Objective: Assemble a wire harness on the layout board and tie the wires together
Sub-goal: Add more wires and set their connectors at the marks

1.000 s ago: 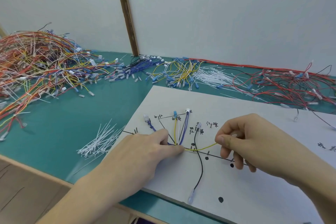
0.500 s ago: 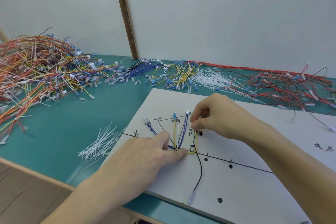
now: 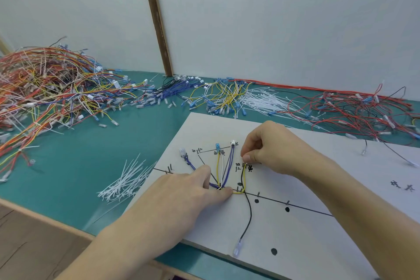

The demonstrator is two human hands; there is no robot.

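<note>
The head view shows a green table (image 3: 75, 166) bearing a white layout board (image 3: 318, 188). On the board, blue, yellow and white wires (image 3: 221, 166) meet at one point, pressed down by the left hand (image 3: 181, 191) with straight fingers. The right hand (image 3: 270, 148) pinches the upper end of a yellow wire (image 3: 244, 179) beside a pin. Loose cable ties (image 3: 127, 183) lie left of the board.
</note>
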